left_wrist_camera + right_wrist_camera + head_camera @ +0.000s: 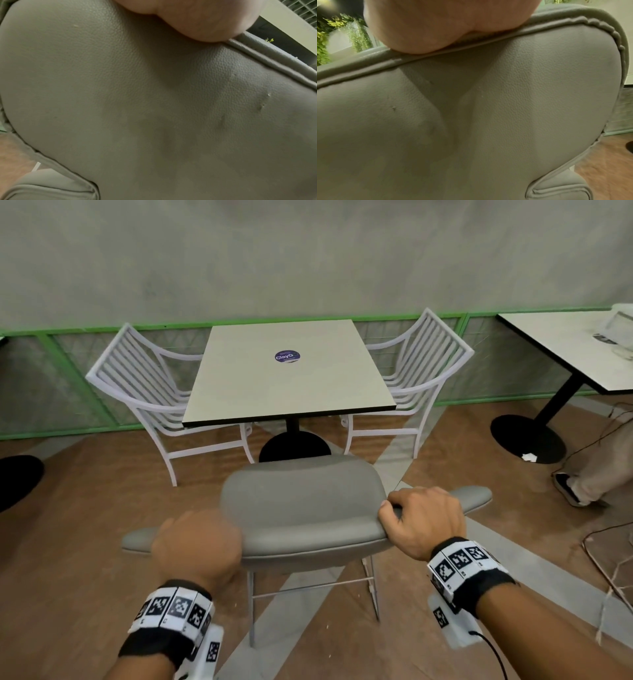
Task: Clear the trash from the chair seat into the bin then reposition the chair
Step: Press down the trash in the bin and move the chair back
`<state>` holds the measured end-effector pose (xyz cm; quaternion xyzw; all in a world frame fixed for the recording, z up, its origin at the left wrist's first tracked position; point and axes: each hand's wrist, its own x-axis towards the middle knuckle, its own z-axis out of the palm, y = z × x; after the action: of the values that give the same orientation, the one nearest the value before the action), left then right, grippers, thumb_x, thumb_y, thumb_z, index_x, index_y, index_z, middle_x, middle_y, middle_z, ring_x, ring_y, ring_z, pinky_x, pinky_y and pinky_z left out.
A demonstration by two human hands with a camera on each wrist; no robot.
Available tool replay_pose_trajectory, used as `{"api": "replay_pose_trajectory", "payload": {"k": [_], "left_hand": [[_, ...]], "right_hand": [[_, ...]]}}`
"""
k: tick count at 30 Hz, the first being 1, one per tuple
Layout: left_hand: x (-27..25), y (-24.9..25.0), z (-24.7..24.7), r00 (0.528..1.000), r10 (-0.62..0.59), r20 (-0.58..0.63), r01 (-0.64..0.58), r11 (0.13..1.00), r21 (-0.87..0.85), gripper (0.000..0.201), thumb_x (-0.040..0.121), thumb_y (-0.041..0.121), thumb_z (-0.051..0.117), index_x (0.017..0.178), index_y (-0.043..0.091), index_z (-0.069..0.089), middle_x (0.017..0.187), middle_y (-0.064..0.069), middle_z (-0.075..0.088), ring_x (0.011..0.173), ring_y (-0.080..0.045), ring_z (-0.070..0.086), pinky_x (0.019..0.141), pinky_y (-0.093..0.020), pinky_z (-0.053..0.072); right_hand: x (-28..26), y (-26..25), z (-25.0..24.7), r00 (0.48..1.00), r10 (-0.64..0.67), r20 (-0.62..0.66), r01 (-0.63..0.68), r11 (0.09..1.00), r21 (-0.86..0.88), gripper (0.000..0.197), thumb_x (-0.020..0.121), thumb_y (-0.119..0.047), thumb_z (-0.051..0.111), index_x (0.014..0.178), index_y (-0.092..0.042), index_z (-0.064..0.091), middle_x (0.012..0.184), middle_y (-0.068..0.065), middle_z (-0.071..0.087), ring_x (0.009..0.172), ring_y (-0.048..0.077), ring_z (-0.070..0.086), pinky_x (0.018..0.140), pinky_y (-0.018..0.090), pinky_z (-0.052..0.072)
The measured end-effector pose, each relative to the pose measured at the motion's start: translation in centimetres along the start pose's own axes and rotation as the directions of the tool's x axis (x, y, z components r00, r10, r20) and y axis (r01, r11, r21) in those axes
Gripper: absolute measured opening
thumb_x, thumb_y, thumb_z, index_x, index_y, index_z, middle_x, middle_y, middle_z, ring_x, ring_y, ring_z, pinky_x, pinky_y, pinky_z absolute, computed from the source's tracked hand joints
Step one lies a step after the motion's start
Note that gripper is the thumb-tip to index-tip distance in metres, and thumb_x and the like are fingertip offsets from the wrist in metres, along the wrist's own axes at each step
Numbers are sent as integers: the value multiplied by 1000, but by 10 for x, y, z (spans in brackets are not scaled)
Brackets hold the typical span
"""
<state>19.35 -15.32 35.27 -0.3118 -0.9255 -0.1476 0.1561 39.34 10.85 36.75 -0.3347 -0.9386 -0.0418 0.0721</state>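
With our right hand [423,522] curled over the grey chair [301,508] back and our blurred left hand [198,546] apparently likewise, an uneven push could knock it against the table [239,392] ahead.

A brown wood-look floor [85,508] with grey diagonal bands carries a grey padded chair [301,508] on thin metal legs nearest, a square pedestal table [287,371] beyond it, and white slatted armchairs left [144,392] and right [421,378].
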Motion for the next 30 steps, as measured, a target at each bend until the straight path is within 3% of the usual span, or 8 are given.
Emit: {"api": "replay_pose_trajectory", "payload": {"k": [2, 9, 12, 18, 24, 30], "left_hand": [[21, -4, 8, 1000, 3, 20, -4, 1000, 18, 26, 74, 32, 38, 52, 19, 41, 52, -1, 45, 53, -27, 45, 62, -36, 35], [80, -4, 30, 1000, 20, 11, -20, 1000, 13, 26, 74, 31, 41, 51, 20, 39, 51, 3, 37, 49, -22, 35, 58, -31, 34], [106, -6, 40, 999, 31, 7, -32, 999, 24, 27, 74, 32, 40, 51, 19, 45, 52, 5, 37, 50, -21, 33, 58, -30, 31], [156, -14, 59, 998, 32, 59, -35, 998, 60, 30, 76, 34, 40, 53, 18, 50, 52, 4, 43, 53, -21, 39, 63, -32, 34], [190, -15, 72, 999, 32, 41, -33, 999, 30, 31, 77, 35, 39, 51, 19, 46, 50, 4, 43, 50, -21, 39, 63, -33, 39], [210, -12, 78, 998, 44, -39, -43, 999, 16, 33, 75, 34, 39, 48, 17, 48, 47, 1, 46, 49, -20, 31, 58, -29, 33]], "right_hand": [[20, -4, 1, 1000, 1, -6, -1, 1000, -4, 45, 86, -51, 38, 61, -17, 56, 57, -1, 60, 57, 21, 53, 55, 29, 23], [86, -5, 11, 1000, -4, -24, 4, 1000, 0, 42, 83, -49, 37, 60, -18, 53, 55, 1, 58, 56, 22, 53, 54, 29, 25], [114, -6, 15, 1000, 4, -30, -4, 1000, 11, 40, 81, -49, 39, 58, -18, 50, 53, 0, 55, 55, 22, 52, 52, 28, 25], [162, -16, 23, 998, 28, -61, -27, 1000, 4, 42, 81, -49, 41, 54, -17, 45, 47, -2, 44, 54, 22, 48, 51, 27, 25], [201, -15, 32, 996, 22, -88, -23, 1000, -9, 40, 82, -50, 41, 61, -20, 56, 49, -4, 49, 55, 20, 51, 49, 25, 27], [226, -15, 38, 997, 41, -66, -40, 999, 13, 41, 82, -50, 36, 64, -23, 61, 52, -2, 55, 55, 19, 54, 52, 24, 42]]}}
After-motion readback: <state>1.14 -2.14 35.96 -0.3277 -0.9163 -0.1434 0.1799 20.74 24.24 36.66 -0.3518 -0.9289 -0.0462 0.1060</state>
